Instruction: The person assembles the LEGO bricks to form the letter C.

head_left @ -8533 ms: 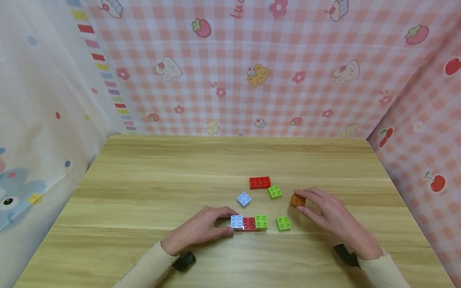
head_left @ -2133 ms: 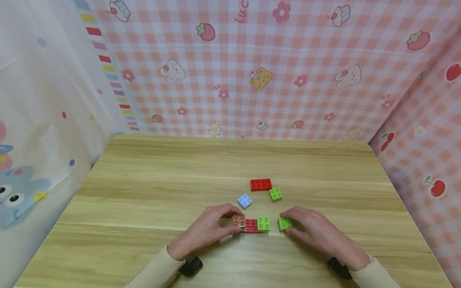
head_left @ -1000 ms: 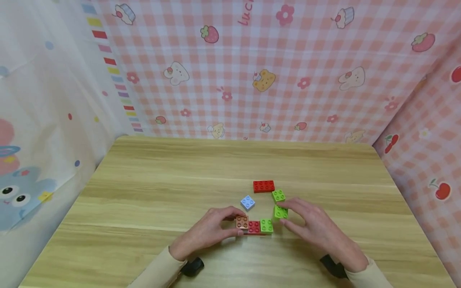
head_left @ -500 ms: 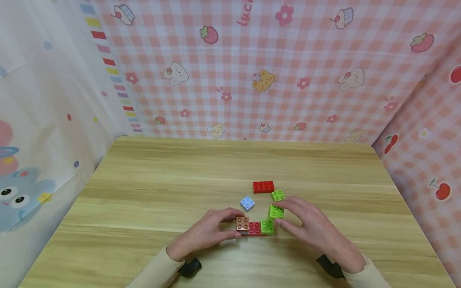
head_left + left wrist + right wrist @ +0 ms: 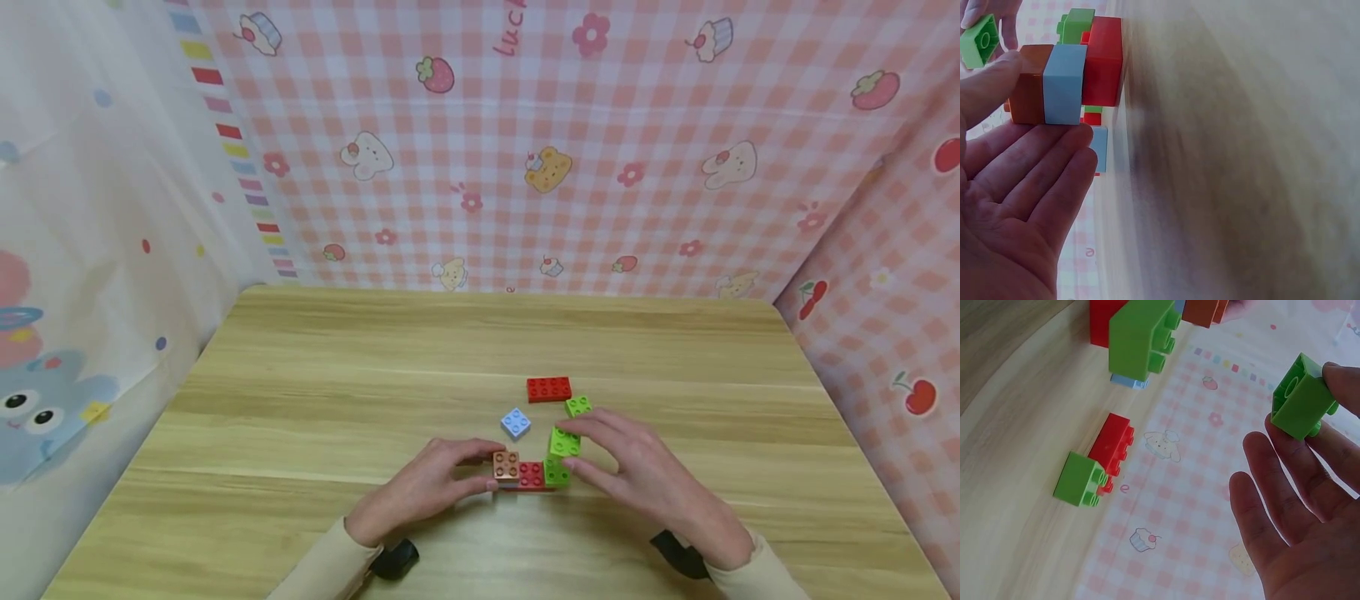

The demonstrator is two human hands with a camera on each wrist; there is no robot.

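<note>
My left hand pinches a stack at the left end, an orange brick on top of a light blue brick. That stack sits on one end of a red brick, whose middle studs show in the head view. On the red brick's right end stands a green brick. Above it, my right hand holds a second green brick between thumb and fingertips, studs up. In the right wrist view a gap shows between the two green bricks.
Behind the hands lie a loose light blue brick, a long red brick and a third green brick, partly covered by the right hand in the head view. The wooden table ends at a checked cloth.
An orange brick now tops the light blue one at the left. My right hand took the green brick from the right and carried it left, over the built-on green brick. The left hand stays.
</note>
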